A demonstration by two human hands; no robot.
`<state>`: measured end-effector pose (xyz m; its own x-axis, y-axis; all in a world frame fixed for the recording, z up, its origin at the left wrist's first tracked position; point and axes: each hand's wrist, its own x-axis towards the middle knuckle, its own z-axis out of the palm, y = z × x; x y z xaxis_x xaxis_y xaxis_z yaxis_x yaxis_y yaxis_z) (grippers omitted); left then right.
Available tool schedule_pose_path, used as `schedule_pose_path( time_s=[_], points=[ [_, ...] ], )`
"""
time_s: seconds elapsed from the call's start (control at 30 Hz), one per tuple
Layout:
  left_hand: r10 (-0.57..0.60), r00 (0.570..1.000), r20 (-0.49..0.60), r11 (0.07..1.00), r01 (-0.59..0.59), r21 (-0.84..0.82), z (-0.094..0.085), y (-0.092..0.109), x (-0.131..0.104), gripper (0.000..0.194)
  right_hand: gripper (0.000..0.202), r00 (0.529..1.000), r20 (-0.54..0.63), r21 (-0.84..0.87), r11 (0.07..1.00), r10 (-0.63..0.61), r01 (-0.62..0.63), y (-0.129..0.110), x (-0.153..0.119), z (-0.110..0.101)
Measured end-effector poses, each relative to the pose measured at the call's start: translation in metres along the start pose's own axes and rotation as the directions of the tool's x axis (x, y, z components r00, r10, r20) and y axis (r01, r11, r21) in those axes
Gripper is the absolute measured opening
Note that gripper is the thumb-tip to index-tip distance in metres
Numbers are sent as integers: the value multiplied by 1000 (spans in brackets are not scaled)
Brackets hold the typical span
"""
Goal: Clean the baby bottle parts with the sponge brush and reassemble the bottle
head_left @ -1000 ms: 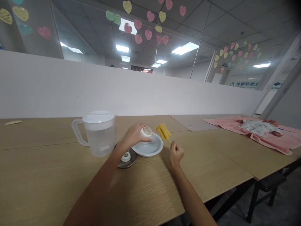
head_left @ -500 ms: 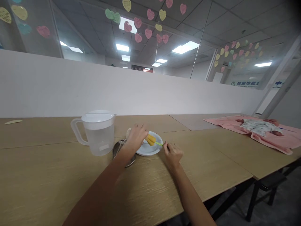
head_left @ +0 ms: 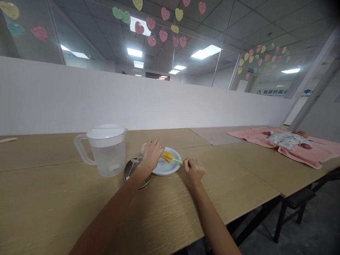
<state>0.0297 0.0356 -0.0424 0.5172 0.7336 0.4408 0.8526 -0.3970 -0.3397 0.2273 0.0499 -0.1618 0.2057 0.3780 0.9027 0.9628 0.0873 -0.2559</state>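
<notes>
1. Since a second ago, in the head view, the yellow sponge brush [head_left: 168,156] has swung down nearly level over the white bowl [head_left: 166,174], its head now at the fingers of the left hand [head_left: 154,154].
2. Right hand [head_left: 194,171]: its grip is closed on the far end of the green handle, seemingly to leave the sponge free.
3. Left hand: its grip is around a clear bottle [head_left: 143,148], mostly hidden, apparently steadying it against the brush; whether the sponge is inside, I cannot tell.
4. Both are above the bowl, perhaps so drips land there.
5. Just left, a metal dish [head_left: 125,172] keeps small parts together on the bench [head_left: 66,202], beside a lidded jug [head_left: 108,157].
</notes>
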Motion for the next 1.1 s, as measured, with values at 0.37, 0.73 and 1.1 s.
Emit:
schedule_pose_path(
  time_s=[0.37, 0.73, 1.1],
  points=[
    [-71, 997, 7, 996, 71, -52, 20, -12, -2, 26, 47, 645, 365, 140, 646, 671, -751, 21, 6, 5],
    [-225, 957, 180, 436, 264, -860, -18, -37, -4, 69, 25, 691, 506, -41, 815, 516, -578, 13, -4, 16],
    [241, 898, 368, 814, 20, -581, -57, 30, -22, 71, 21, 671, 664, -261, 944, 329, -204, 6, -6, 14]
  ],
)
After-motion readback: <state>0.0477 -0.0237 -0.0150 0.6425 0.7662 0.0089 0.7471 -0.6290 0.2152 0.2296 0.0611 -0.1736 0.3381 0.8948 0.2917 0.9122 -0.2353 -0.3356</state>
